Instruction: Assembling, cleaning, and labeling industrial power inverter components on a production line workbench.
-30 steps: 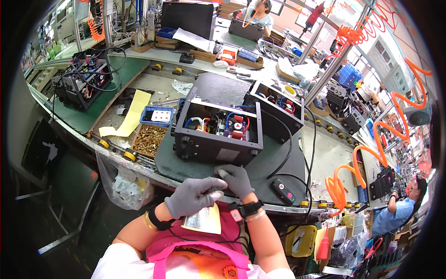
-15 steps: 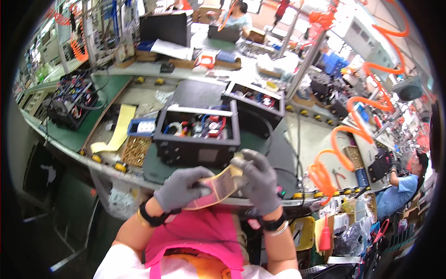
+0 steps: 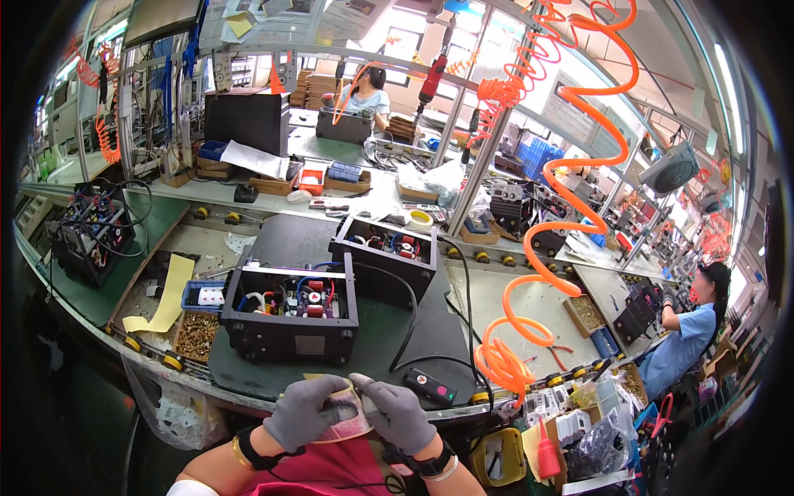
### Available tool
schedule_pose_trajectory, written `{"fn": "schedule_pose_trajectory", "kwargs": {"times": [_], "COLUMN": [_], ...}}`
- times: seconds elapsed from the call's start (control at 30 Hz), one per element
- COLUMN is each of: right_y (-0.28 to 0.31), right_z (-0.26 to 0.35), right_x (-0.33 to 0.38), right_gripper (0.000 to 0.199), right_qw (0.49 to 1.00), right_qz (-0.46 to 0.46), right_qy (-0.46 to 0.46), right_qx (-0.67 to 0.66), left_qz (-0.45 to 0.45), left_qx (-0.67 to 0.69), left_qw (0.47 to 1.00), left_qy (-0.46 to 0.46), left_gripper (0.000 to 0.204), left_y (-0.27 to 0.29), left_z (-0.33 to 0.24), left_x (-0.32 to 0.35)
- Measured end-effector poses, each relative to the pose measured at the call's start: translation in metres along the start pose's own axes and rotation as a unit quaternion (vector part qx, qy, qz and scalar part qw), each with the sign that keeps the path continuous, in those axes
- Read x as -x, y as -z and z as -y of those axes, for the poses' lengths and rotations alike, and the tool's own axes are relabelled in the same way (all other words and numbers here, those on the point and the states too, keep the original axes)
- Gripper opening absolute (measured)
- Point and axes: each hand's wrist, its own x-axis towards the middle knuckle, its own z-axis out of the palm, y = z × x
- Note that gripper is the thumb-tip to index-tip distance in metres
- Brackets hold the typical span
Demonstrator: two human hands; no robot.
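Observation:
Both of my hands wear grey gloves and are together at the near edge of the bench. My left hand [image 3: 304, 411] grips the left side of a curved strip of labels [image 3: 354, 423], pinkish with a yellowish border. My right hand [image 3: 399, 416] has its fingers closed at the right edge of that strip, close to my left fingertips. The exact contact of the right fingers is partly hidden. Just beyond my hands stands an open-topped black case [image 3: 310, 345] with wires and red parts inside. A second black case [image 3: 418, 273] sits behind it to the right.
Right of my hands lies a small black box with a red button [image 3: 430, 387]. An orange coiled hose [image 3: 506, 364] hangs at the right. Left are a parts tray [image 3: 197, 337], a blue bin [image 3: 198, 296] and yellow paper [image 3: 169, 293]. Another person [image 3: 682, 331] works far right.
The view has tilted up and turned right. My hands have come closer together, and the label strip, stretched out between them before, is now more bunched and partly covered by the gloves.

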Motion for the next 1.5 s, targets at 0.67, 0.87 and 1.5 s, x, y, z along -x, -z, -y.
{"fn": "schedule_pose_trajectory", "kwargs": {"times": [0.67, 0.87, 1.5], "right_y": [0.013, 0.037, 0.022], "right_z": [-0.027, -0.004, -0.035], "right_x": [0.0, -0.011, -0.028], "right_gripper": [0.016, 0.016, 0.016], "right_qw": [0.862, 0.891, 0.92], "right_qz": [-0.178, -0.26, -0.155], "right_qy": [-0.341, -0.236, -0.22], "right_qx": [-0.329, -0.288, -0.286], "left_qz": [-0.073, 0.126, 0.079], "left_qx": [0.196, 0.294, 0.293], "left_qw": [0.977, 0.939, 0.947], "left_qy": [-0.039, 0.125, 0.106], "left_gripper": [0.053, 0.035, 0.038], "left_y": [0.017, 0.039, 0.01], "left_z": [0.01, 0.014, 0.022], "left_x": [-0.006, -0.015, -0.043]}}
